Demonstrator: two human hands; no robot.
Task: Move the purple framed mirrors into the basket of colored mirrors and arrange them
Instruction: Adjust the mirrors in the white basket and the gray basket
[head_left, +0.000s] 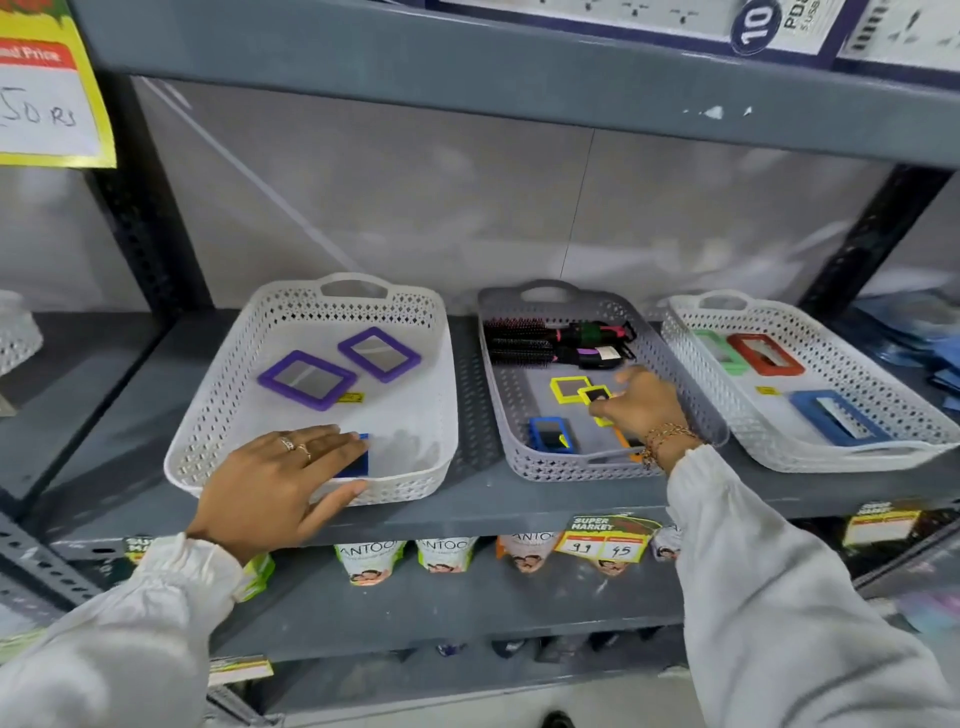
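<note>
Two purple framed mirrors (307, 379) (379, 354) lie flat in the white basket (208, 415) on the left of the shelf. My left hand (275, 483) straddles that basket's front rim, fingers inside and thumb outside. Its fingertips touch a small blue mirror (356, 462) that stands tilted; whether they grip it is unclear. The grey middle basket (498, 395) holds small coloured mirrors: a yellow one (569, 388), a blue one (548, 434) and an orange one, mostly hidden. My right hand (644, 408) is inside it, pinching another small yellow mirror (595, 396).
Hair brushes (524, 343) fill the back of the grey basket. A third white basket (691, 353) at the right holds green, red (766, 354) and blue (831, 415) framed mirrors. A shelf edge (467, 514) runs in front, with pouches and price tags below.
</note>
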